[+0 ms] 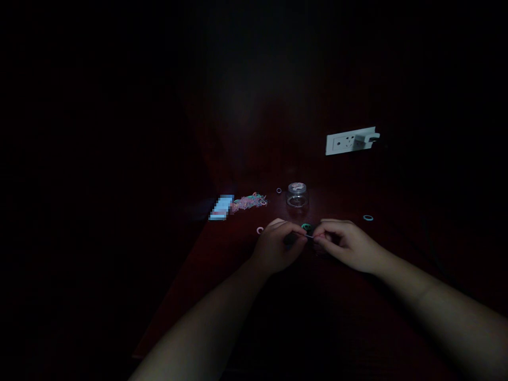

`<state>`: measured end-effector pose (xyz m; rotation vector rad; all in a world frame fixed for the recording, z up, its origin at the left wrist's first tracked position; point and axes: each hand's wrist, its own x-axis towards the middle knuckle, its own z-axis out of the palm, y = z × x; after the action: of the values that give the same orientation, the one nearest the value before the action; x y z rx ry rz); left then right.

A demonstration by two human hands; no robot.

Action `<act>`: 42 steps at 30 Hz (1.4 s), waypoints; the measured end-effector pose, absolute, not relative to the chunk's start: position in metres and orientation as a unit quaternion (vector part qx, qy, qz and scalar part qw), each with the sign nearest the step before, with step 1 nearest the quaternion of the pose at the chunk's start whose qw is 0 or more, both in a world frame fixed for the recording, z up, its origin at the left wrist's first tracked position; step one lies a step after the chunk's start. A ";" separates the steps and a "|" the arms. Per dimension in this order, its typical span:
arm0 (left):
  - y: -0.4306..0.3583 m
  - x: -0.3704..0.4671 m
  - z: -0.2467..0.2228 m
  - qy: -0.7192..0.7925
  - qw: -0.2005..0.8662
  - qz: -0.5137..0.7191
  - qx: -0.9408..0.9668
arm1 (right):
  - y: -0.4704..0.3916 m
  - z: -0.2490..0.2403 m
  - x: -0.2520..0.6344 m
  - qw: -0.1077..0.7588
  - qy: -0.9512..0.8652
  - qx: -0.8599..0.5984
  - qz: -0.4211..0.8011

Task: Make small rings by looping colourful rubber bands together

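My left hand (280,243) and my right hand (344,244) meet over the dark red table, thumbs and fingertips pinched. Between them runs a short, thin, pale elastic hair tie (310,236), gripped at both ends; most of it is hidden by the fingers. Just beyond the fingertips lies a green hair tie (305,226). A pink hair tie (260,230) rests beside my left knuckles. Past my hands stands a small clear jar (297,199) with its lid on.
A tangled heap of colourful hair ties (250,202) lies at the back left, against a lit, pixelated screen (221,207). A blue hair tie (368,217) is off to the right, a purple one (279,190) near the jar. A wall socket (351,141) holds a plug. The surroundings are very dark.
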<state>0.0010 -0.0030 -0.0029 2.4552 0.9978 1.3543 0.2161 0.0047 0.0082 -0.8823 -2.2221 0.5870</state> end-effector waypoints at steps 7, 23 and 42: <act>-0.003 0.001 -0.003 0.328 0.091 0.449 0.826 | 0.007 0.008 0.215 0.325 -0.852 -0.341 0.229; -0.006 0.001 -0.001 0.358 0.098 0.413 0.831 | 0.004 0.011 0.215 0.326 -0.856 -0.335 0.220; -0.006 0.001 -0.001 0.348 0.102 0.429 0.827 | 0.004 0.011 0.215 0.330 -0.854 -0.333 0.225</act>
<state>0.0014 -0.0057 -0.0012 2.4428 1.0282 1.2661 0.2150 0.0042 0.0106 -0.8715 -2.2339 0.5890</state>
